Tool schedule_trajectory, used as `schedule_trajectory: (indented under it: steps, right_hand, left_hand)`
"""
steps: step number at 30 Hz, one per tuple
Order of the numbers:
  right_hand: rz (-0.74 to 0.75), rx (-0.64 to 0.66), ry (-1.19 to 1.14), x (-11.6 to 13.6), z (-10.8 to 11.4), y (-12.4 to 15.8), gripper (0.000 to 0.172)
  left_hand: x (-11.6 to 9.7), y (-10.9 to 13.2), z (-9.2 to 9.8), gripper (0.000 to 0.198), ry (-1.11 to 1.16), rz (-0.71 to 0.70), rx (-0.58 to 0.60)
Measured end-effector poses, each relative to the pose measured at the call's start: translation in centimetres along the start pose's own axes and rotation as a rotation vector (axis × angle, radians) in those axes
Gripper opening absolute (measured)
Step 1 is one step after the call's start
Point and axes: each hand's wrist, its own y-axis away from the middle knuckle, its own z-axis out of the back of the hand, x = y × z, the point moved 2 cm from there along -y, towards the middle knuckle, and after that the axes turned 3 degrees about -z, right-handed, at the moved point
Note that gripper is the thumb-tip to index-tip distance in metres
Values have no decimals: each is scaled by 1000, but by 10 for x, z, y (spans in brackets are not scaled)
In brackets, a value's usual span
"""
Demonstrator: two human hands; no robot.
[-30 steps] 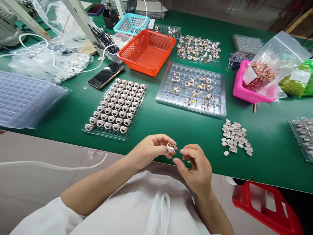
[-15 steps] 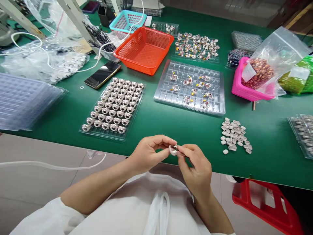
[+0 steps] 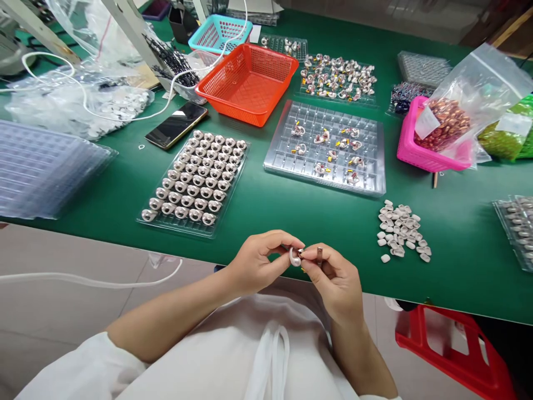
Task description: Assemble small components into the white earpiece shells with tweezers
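Just over the table's front edge, my left hand point(image 3: 260, 261) pinches a small pearly-white, C-shaped earbud point(image 3: 295, 257) between thumb and index finger. My right hand point(image 3: 335, 278) is closed against the earbud's right side, its thumb and forefinger tips on a small part there. A narrow brownish metal tool point(image 3: 319, 255), perhaps tweezers, sticks up between the right fingers; the rest of it is hidden. A bit of yellow shows under the right fingertips. Beyond my hands lies a clear tray of pearly shells point(image 3: 191, 190), and a stacked tray point(image 3: 275, 158) holds several wired earbuds.
To the right lies a pile of small white caps point(image 3: 400, 229). Behind stand a red basket point(image 3: 247, 114), a blue basket point(image 3: 219, 30) and a pink basket point(image 3: 433, 161) with bagged copper-coloured parts. A phone point(image 3: 177, 125) and clear trays point(image 3: 50, 172) are left; a red stool point(image 3: 453, 344) stands below.
The tool in my right hand has swung from lying along the fingertips to standing up between the fingers. My right fingertips now pinch at the earbud, which has turned slightly.
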Motion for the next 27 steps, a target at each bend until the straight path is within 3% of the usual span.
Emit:
schedule_trajectory:
  steps: [7, 16, 22, 27]
  right_hand:
    - [180, -99, 289, 14, -5, -1, 12]
    - [36, -266, 174, 2, -13, 7, 7]
    - [130, -200, 123, -1, -13, 7, 12]
    - [232, -137, 252, 7, -9, 3, 20]
  left_hand:
    - [5, 5, -5, 11, 101, 61, -9]
    - [7, 9, -15, 11, 137, 60, -126]
    - [6, 7, -14, 15, 165, 129, -135]
    - [6, 7, -12, 20, 294, 204, -83]
